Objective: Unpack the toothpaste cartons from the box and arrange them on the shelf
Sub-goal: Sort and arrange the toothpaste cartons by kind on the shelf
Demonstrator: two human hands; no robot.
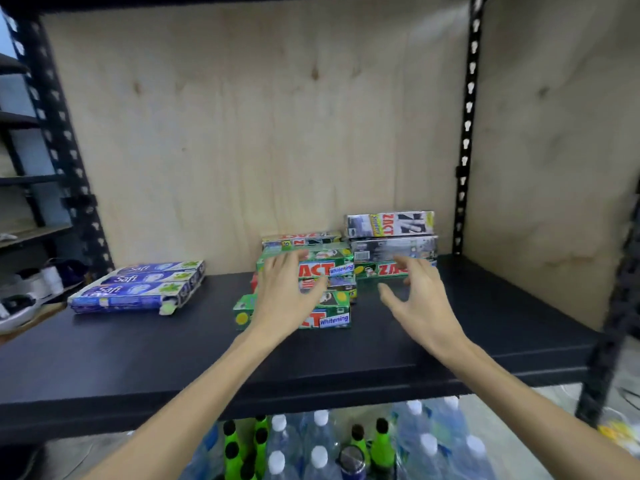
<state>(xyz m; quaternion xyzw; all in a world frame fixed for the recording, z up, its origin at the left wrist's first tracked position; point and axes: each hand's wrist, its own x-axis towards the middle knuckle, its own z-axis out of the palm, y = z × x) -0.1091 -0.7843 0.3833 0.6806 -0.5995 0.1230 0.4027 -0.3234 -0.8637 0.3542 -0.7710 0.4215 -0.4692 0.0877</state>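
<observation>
"Whitening" on green cartons [325, 268]; "Saft" on blue cartons [138, 289].

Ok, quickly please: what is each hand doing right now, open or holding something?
Left hand: open, fingers resting on the green cartons.
Right hand: open, fingers spread, holding nothing.

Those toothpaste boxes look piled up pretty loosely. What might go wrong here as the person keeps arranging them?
The green cartons under the left hand sit stacked askew, so a push might topple them. The right hand hovers open just in front of the silver cartons, stacked in the back corner; a bump might knock the top one off. The blue cartons lie near the shelf edge and might slide off if crowded.
</observation>
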